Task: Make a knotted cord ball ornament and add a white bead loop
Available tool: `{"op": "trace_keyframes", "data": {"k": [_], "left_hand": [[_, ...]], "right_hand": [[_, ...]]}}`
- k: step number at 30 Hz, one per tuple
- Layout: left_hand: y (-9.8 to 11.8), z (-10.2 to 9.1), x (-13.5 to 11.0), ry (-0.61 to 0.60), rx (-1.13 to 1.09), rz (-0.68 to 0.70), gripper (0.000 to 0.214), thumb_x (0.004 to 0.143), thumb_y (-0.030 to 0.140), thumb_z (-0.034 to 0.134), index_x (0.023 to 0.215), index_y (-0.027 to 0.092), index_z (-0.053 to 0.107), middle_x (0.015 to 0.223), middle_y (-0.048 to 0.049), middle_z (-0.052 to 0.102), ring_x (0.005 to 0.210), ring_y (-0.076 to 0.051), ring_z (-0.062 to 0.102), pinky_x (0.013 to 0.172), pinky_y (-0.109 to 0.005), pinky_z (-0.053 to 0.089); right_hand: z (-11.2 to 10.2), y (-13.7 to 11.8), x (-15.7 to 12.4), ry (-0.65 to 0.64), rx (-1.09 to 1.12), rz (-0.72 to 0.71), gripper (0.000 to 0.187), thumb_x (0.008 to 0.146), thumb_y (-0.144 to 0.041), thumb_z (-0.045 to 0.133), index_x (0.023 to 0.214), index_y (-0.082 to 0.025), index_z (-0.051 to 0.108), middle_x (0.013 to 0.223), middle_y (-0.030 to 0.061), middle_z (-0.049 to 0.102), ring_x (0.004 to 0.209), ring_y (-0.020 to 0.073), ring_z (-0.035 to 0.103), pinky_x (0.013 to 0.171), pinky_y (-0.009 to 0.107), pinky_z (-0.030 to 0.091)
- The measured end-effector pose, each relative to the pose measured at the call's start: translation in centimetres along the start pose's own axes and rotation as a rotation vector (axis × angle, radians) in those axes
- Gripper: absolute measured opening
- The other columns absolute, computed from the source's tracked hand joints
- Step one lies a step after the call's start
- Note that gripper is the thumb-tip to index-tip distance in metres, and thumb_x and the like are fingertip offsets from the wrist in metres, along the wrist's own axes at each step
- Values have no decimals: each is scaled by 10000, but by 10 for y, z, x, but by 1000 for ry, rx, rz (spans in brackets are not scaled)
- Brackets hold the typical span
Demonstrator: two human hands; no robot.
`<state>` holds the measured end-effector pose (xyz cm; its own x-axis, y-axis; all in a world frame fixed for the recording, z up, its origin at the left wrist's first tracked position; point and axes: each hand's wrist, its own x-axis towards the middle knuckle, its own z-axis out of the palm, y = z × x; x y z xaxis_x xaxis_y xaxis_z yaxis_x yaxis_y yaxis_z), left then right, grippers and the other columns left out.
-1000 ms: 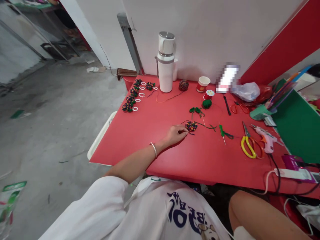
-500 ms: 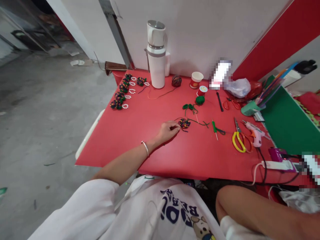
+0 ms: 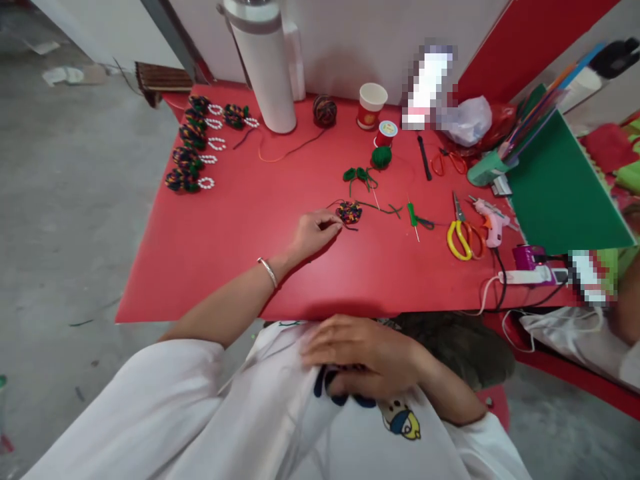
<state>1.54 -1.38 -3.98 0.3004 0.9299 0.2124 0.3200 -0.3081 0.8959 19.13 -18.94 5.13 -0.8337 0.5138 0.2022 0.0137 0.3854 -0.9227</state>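
Nearest, right hand (image 3: 360, 350): laid flat on the white shirt (image 3: 280, 413) below the table edge, fingers loosely spread, holding nothing that shows. Left hand (image 3: 313, 233): stretched across the red table (image 3: 225, 267), thumb and fingertips drawn narrow onto the near edge of a multicoloured crochet piece (image 3: 349, 213) that lies mid-table with loose yarn tails trailing from it. This piece bears no bead loop and reads as unfinished. Just beyond it, untouched: a green-handled crochet hook (image 3: 413, 217), yellow scissors (image 3: 459, 233), a glue gun (image 3: 487, 220), a green yarn scrap (image 3: 357, 177) and a green yarn ball (image 3: 381, 157). Far left: a row of like pieces (image 3: 186, 157), each with a white bead loop beside it, judged complete. Hard to make out: whether the left fingertips pinch the piece or only press it; the stitching itself, too small. The white flask (image 3: 265, 73) is cut off at the top, and a blurred patch (image 3: 427, 83) hides an item at the wall.
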Motion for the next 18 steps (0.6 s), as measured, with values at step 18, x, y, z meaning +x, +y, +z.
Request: {"op": "trace_keyframes", "data": {"k": [18], "left_hand": [[-12, 3, 1, 124, -23, -73, 133, 839, 261, 685, 833, 179, 790, 801, -63, 758, 702, -147, 681, 610, -241, 535]], "right_hand": [[56, 84, -102, 296, -202, 802, 362, 897, -172, 645, 1255, -197, 695, 1015, 55, 752, 863, 171, 670, 793, 274, 505]]}}
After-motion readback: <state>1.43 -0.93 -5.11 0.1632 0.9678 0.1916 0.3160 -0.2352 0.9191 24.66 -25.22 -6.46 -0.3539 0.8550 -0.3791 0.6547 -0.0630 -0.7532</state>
